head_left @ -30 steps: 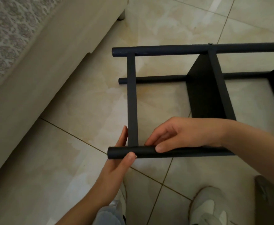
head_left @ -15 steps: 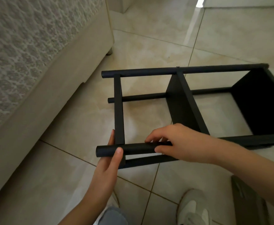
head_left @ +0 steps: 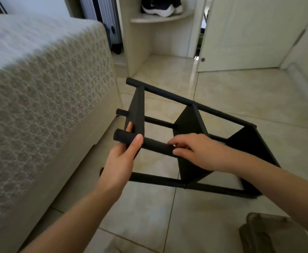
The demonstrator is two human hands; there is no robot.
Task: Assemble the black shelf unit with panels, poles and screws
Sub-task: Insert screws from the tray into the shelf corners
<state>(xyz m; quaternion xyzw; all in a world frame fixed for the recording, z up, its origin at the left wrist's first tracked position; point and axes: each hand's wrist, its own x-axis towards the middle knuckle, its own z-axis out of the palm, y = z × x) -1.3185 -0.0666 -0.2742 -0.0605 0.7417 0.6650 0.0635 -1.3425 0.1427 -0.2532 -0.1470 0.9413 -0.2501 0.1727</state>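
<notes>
The black shelf unit (head_left: pixel 191 125) is tilted on the tiled floor, with three panels fixed between its poles. Its nearest upper pole (head_left: pixel 156 147) runs from left to right between my hands. My left hand (head_left: pixel 124 154) grips that pole near its free left end, thumb over the top and fingers behind the end panel (head_left: pixel 137 114). My right hand (head_left: pixel 191 150) curls round the same pole beside the middle panel (head_left: pixel 189 161). The lower near pole (head_left: pixel 158 179) lies close to the floor.
A bed with a patterned cover (head_left: pixel 40 99) stands close on the left. A corner shelf (head_left: pixel 160 17) holding dark shoes and a pale door (head_left: pixel 250 33) are at the back. A brown object (head_left: pixel 270 234) lies at the bottom right.
The shelf unit has been lifted and tipped up from lying flat, its left end raised. Both hands kept their hold on the near pole. My view has risen towards the room.
</notes>
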